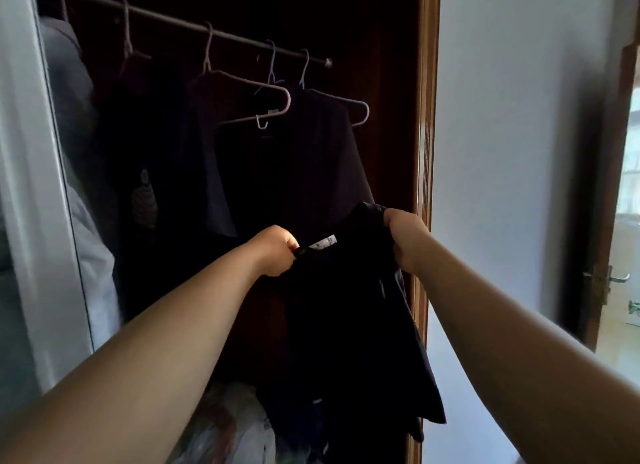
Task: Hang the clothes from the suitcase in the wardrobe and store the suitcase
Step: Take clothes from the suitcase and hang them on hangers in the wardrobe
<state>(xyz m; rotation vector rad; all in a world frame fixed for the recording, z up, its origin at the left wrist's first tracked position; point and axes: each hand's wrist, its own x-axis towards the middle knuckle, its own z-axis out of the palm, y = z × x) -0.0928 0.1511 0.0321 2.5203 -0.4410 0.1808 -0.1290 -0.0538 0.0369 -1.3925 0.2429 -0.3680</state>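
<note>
Below the rail (194,25), the left hand (275,250) and right hand (405,237) clenched the dark garment (346,308) by its top edge, stretched roughly level, with a seemingly empty pink hanger (249,82) above, nearer the left.

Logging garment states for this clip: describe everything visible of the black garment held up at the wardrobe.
The black fabric garment hangs limp, held before the right side of the wooden wardrobe. A small white label shows at its top edge. The left hand pinches that edge beside the label; the right hand grips a bunched part higher. Its lower folds drape downward. No hanger shows in it.
</note>
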